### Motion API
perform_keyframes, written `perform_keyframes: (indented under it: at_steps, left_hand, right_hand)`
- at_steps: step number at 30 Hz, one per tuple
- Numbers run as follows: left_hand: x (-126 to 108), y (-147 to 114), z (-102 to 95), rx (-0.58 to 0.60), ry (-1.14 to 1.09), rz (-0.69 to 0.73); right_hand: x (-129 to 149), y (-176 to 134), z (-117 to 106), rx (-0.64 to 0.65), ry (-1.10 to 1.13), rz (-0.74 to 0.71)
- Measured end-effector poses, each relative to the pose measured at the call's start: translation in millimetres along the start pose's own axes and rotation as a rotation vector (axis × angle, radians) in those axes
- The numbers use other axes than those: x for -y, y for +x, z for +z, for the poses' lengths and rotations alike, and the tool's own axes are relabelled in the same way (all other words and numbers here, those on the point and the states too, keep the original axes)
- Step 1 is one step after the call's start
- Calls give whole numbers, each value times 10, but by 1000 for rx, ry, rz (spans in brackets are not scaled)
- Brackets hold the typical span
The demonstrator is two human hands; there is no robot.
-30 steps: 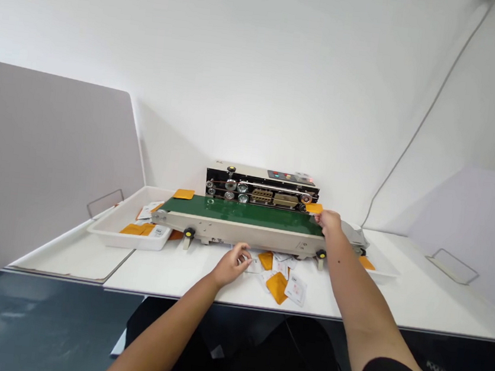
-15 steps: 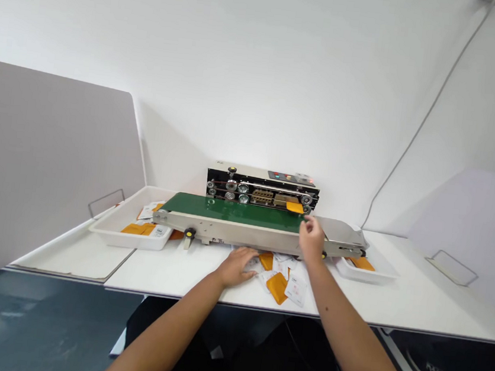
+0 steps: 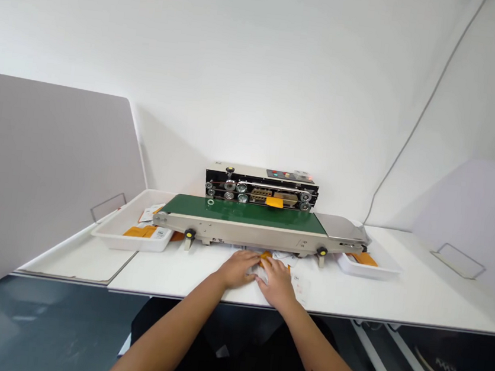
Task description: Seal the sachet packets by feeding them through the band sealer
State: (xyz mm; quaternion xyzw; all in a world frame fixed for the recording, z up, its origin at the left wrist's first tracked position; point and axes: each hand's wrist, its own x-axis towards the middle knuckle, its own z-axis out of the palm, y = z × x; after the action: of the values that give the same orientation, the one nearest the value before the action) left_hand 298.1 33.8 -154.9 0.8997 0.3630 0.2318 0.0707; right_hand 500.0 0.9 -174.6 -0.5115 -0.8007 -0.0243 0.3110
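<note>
Both of my hands are at the table's front, over a loose pile of orange and white packets (image 3: 284,259) below the conveyor. My left hand (image 3: 236,269) lies at the pile's left edge, thumb apart from its fingers. My right hand (image 3: 278,283) reaches across the pile with fingers spread, touching an orange packet (image 3: 265,258) and covering much of the rest. Behind them stands a band sealer (image 3: 263,174) with a green conveyor belt (image 3: 244,212). Another orange packet (image 3: 275,202) sticks out from its sealing band, above the belt.
A white bin (image 3: 133,243) at the belt's left end holds orange and white packets. Partly behind the conveyor's right end, a second white bin (image 3: 374,272) holds orange packets. Grey panels (image 3: 47,174) flank the white table (image 3: 165,277), and a cable (image 3: 431,99) runs down the wall.
My right hand has come down from the sealer's infeed to the pile beside my left hand. The orange packet in the sealer has travelled left.
</note>
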Motion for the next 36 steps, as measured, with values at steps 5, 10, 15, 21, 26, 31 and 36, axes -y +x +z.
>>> perform_keyframes:
  at_steps: [5,10,15,21,26,31,36]
  left_hand:
    - [-31,-6,-2,-37,26,-22]
    - [-50,19,-42,-134,54,76]
    - [31,45,-10,-308,4,145]
    - [48,-17,-18,-363,-395,-106]
    - [-14,-46,-14,-151,-808,-190]
    - [-20,-30,-6,-106,-835,-199]
    - [-39,-17,-12,-84,-934,-236]
  right_hand:
    - [8,-3,-3,69,27,-40]
    - [8,20,-15,-2,81,-55]
    - [-51,33,29,-203,103,-23]
    - [-90,68,4,-265,194,52]
    - [-123,77,-26,-186,408,1]
    - [-150,40,16,-144,589,144]
    - [-158,-6,35,-179,627,264]
